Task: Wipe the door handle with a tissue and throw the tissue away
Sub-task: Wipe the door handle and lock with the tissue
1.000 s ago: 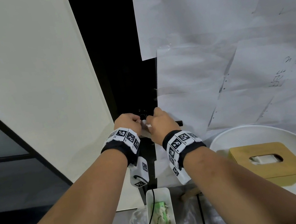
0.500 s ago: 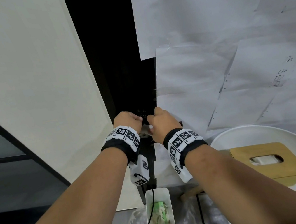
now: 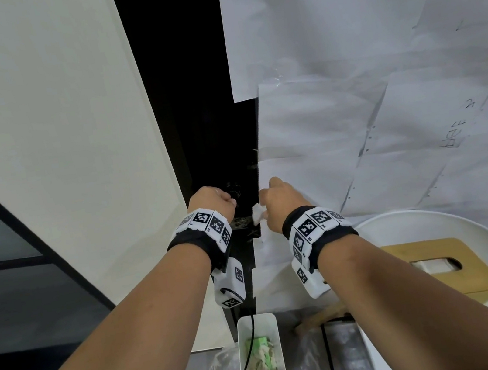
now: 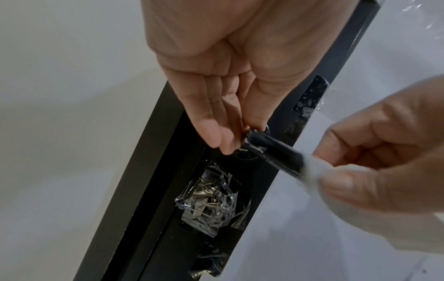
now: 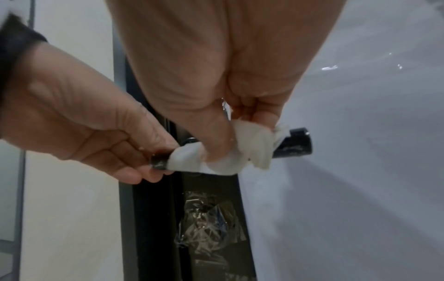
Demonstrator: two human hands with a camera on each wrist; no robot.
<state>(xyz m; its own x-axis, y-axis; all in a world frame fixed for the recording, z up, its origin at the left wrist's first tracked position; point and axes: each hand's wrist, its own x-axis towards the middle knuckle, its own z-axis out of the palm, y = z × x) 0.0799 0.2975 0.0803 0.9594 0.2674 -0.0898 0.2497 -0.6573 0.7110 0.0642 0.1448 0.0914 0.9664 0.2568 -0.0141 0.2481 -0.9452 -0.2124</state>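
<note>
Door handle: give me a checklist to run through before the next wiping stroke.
1. Tissue wrapped round the door handle: ok.
2. Right hand pinches the tissue: ok.
3. Left hand steadies the handle's pivot end: ok.
4. Handle's free end wiped: cannot tell; it shows bare past the tissue.
5. White bin below for disposal, top open: ok.
6. Tissue clean enough for another pass: cannot tell.
</note>
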